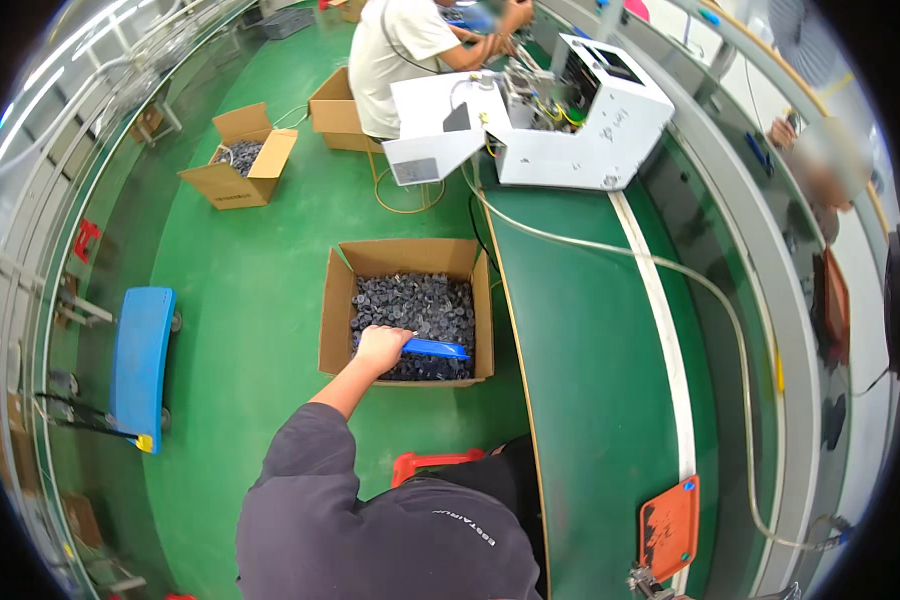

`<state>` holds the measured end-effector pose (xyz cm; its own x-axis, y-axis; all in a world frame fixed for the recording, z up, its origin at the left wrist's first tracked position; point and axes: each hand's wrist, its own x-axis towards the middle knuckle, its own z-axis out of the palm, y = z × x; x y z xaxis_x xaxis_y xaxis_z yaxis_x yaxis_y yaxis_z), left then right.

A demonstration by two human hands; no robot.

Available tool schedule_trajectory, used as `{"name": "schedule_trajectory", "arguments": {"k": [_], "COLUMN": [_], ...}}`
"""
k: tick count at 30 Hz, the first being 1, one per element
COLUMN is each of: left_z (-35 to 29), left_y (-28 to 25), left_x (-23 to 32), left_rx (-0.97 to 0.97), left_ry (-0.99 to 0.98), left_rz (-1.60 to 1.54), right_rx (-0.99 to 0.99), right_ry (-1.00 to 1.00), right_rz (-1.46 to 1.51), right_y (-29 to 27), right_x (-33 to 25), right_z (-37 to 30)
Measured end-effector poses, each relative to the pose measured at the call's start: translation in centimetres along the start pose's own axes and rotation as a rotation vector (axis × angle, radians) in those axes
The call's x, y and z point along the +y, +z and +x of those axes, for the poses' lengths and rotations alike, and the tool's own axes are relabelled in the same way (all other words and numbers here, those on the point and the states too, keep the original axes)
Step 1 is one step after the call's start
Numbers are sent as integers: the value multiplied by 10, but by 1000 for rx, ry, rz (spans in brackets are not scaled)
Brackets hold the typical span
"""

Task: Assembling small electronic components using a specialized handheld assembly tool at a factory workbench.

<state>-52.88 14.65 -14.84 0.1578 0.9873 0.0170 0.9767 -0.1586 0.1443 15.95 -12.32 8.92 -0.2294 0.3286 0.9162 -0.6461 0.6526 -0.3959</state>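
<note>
My left hand (382, 348) reaches down over an open cardboard box (336, 310) on the floor. Its fingers are closed on one end of a blue shallow plastic tray (438, 348), seen mostly from its edge. Beneath the tray, small dark grey round parts (420, 300) fill the box, and whether the tray touches them I cannot tell. My right hand does not show; the dark jacket covers that side.
Along the right runs a green bench (590, 360), bearing an orange tray (668, 530) and a white machine (590, 150) with a hose. A co-worker (400, 60) sits beyond. A red stool (435, 462), a blue cart (142, 360) and another parts box (235, 185) stand on the floor.
</note>
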Motion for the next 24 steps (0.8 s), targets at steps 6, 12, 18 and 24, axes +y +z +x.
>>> {"name": "schedule_trajectory", "arguments": {"k": [6, 12, 18, 24], "left_z": [-41, -83, -101, -71], "left_y": [-97, -134, -183, -194], "left_x": [-10, -34, -19, 78], "left_rx": [540, 923, 1045, 500], "left_ry": [-148, -621, -713, -549], "left_rz": [-230, -835, -1519, -2167], "right_rx": [-150, 917, 621, 932], "right_ry": [-104, 93, 142, 20], "right_rz": [-167, -527, -489, -958], "right_y": [-33, 77, 58, 97], "right_x": [9, 35, -19, -5], "right_z": [21, 66, 12, 33]}}
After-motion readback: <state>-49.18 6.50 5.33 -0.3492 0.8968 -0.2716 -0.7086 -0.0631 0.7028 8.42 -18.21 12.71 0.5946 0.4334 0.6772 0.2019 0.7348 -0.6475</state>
